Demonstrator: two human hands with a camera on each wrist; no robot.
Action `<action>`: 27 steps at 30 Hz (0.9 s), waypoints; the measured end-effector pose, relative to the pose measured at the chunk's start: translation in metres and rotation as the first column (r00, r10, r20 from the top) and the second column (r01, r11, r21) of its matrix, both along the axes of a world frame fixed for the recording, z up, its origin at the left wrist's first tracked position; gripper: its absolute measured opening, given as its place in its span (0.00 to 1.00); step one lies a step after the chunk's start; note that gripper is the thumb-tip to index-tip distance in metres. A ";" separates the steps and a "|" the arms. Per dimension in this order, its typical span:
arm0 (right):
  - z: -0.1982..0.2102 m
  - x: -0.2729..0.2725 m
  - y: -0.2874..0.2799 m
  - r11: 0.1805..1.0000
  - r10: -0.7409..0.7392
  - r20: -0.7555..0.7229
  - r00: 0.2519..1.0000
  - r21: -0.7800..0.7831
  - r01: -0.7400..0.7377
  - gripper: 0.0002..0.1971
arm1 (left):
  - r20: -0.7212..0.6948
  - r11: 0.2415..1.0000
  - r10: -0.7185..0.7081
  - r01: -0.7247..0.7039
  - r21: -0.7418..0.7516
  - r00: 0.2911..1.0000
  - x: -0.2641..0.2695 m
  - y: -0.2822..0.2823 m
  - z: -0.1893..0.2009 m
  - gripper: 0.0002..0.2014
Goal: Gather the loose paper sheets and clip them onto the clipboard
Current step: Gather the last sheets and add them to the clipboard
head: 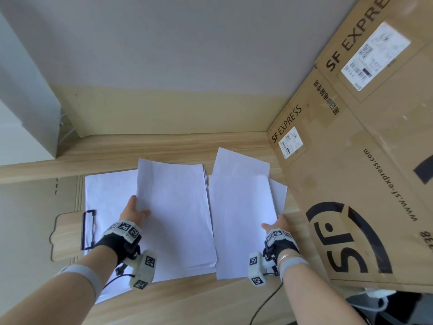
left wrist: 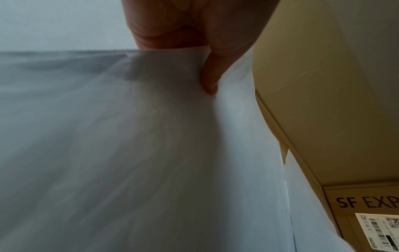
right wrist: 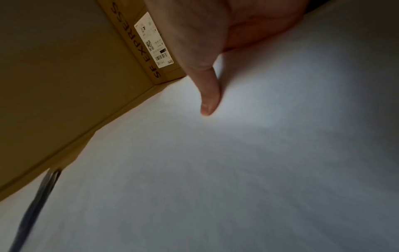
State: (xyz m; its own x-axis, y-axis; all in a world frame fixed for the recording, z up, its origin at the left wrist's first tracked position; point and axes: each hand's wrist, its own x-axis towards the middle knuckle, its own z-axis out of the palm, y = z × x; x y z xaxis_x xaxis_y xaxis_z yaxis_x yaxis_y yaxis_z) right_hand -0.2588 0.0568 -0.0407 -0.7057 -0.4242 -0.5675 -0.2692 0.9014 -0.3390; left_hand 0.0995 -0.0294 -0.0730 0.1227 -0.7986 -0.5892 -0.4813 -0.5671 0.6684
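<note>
My left hand (head: pixel 137 208) pinches the left edge of a white paper stack (head: pixel 178 219), thumb (left wrist: pixel 210 76) on top and fingers hidden beneath. To the right, my right hand (head: pixel 275 222) grips the right edge of the loose sheets (head: pixel 241 219), with its thumb (right wrist: pixel 208 95) pressed on the top sheet. More loose sheets (head: pixel 241 161) stick out behind and to the right of that pile. The wooden clipboard (head: pixel 63 233) lies at the left. Its black wire clip (head: pixel 88 229) sits over a white sheet (head: pixel 105 195) that lies under the stack.
Large SF Express cardboard boxes (head: pixel 351 160) lean close along the right, beside my right hand. Flat cardboard (head: pixel 28 207) lies left of the clipboard. The wooden table (head: pixel 187 301) shows bare at the front, where a black cable (head: pixel 264 303) runs from my right wrist.
</note>
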 end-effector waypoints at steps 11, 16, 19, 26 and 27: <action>0.035 -0.020 -0.026 0.944 0.026 0.015 1.000 -0.328 -0.020 0.14 | 0.029 1.000 -0.015 0.015 -0.005 0.999 0.000 -0.001 0.001 0.17; 0.008 0.055 -0.046 0.946 0.208 0.080 0.975 -0.269 -0.180 0.15 | 0.030 1.000 -0.008 0.007 0.016 1.000 0.000 -0.003 -0.003 0.17; -0.003 0.100 -0.047 0.940 0.299 0.110 0.948 -0.207 -0.272 0.15 | 0.022 0.999 -0.012 0.012 0.033 1.000 0.003 -0.004 -0.006 0.17; -0.005 0.137 -0.048 0.928 0.366 0.150 0.918 -0.137 -0.348 0.15 | -0.018 0.998 0.005 -0.004 0.057 1.000 -0.001 -0.004 0.002 0.25; -0.005 0.132 -0.049 0.936 0.340 0.134 0.931 -0.149 -0.320 0.14 | -0.015 0.998 -0.007 0.008 0.066 1.000 0.001 -0.005 0.000 0.24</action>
